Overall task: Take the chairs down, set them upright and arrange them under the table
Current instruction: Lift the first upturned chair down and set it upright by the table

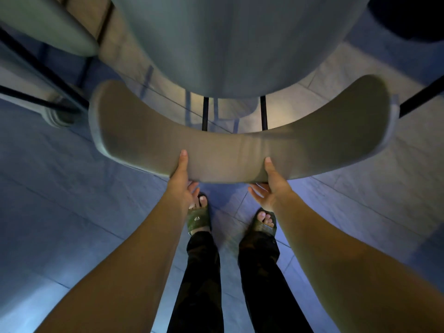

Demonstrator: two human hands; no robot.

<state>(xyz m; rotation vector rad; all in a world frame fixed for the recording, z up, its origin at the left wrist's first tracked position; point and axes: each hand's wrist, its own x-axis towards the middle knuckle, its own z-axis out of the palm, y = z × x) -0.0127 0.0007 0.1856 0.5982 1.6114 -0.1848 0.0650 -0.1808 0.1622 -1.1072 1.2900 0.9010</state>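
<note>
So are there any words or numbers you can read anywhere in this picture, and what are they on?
"VIP": on the strap of the green slipper on the person's left foot; the letters appear upside down from the camera.
Nothing else can be read: the other slipper, the chair backrest held by both hands, and the floor tiles show no lettering.

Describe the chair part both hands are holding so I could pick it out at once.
Start at the wide grey seat filling the top middle of the view. Just below it, joined by two black bars, is the curved backrest, gripped at its near edge by the left hand and right hand. It alone is a tan, crescent-shaped pad.
</note>
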